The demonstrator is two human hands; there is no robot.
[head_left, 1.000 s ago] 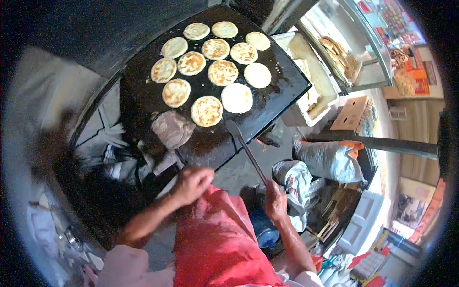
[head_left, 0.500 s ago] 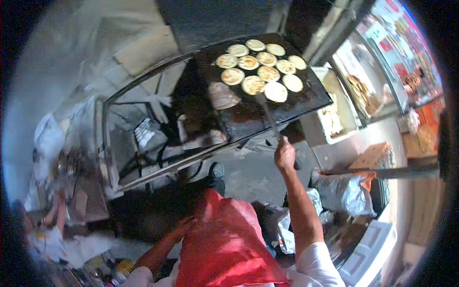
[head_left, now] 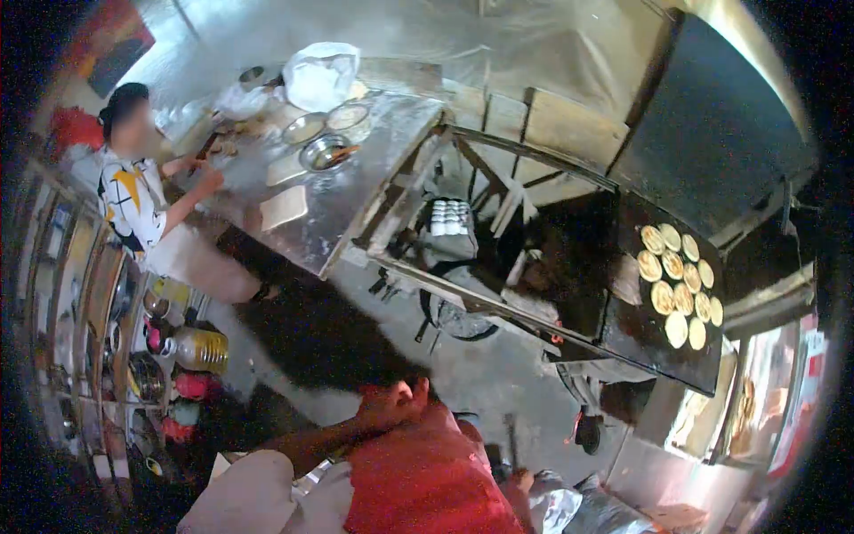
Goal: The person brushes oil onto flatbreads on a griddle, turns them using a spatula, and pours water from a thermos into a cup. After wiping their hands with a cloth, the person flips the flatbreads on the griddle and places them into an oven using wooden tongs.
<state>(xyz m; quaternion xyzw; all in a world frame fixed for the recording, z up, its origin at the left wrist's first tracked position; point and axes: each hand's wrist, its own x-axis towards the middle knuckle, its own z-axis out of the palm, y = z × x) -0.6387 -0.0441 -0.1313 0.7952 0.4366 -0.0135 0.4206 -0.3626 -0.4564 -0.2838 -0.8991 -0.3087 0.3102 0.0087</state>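
The view has swung left, putting the griddle (head_left: 634, 331) and its flatbreads (head_left: 673, 265) at the right side instead of the top. The spatula (head_left: 511, 440), whose blade reached the breads half a second ago, is off the griddle — the right hand (head_left: 523, 483) has drawn back and now holds it low beside the red apron (head_left: 418, 481). The left hand (head_left: 396, 402) has come from the apron's side to its upper front. A white-dusted worktop (head_left: 391, 125) with a metal bowl (head_left: 325, 153) has come into view — a co-worker (head_left: 133, 200), earlier only partly visible, now shows beside it
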